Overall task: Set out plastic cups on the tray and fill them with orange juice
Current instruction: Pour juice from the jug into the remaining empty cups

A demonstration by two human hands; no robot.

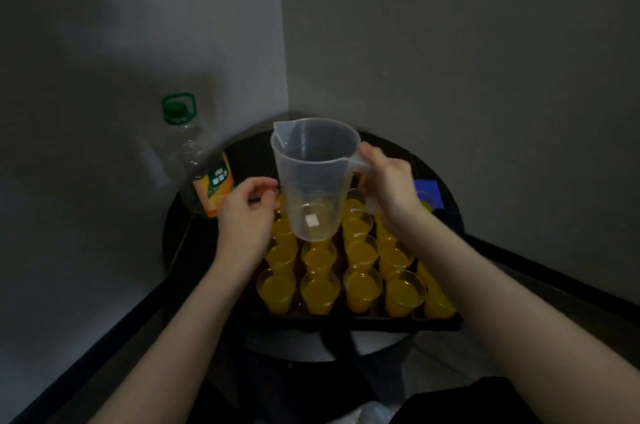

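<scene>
A dark tray (349,322) holds several clear plastic cups (362,287) filled with orange juice, standing in rows. Above the far rows I hold a clear plastic measuring jug (313,174) upright; it looks nearly empty, with only a trace of liquid at the bottom. My right hand (389,188) grips the jug's handle. My left hand (247,212) hovers just left of the jug with its fingers loosely curled, holding nothing. A large clear juice bottle (199,160) with a green cap and orange label stands at the left and looks empty.
The tray rests on a round black table (194,233) pushed into a corner between two grey walls. A blue object (427,188) and a small cup lie at the table's right edge, behind my right hand.
</scene>
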